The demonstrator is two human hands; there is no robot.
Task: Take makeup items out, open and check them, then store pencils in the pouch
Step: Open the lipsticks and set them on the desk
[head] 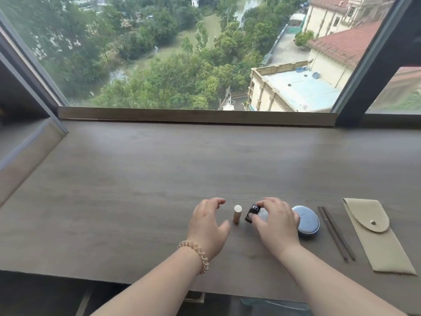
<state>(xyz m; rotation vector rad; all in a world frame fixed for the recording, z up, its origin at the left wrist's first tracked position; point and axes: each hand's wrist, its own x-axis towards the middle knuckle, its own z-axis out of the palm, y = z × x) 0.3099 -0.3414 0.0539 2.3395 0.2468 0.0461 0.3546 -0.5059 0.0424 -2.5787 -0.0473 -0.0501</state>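
Note:
A small beige tube (237, 214) stands upright on the grey-brown desk (136, 190). Just left of it hovers my left hand (209, 226), fingers relaxed and spread, holding nothing. My right hand (274, 221) grips a small black item with a clear part (252, 212), right of the tube. A round blue compact (307, 221) lies partly under my right hand. Two dark pencils (336, 233) lie side by side to its right. A beige snap pouch (376, 233) lies flat at the far right, flap closed.
A large window with a wooden sill (196, 116) runs along the back of the desk. The desk's front edge (114, 278) is near my forearms. A slanted side panel (25, 156) borders the left.

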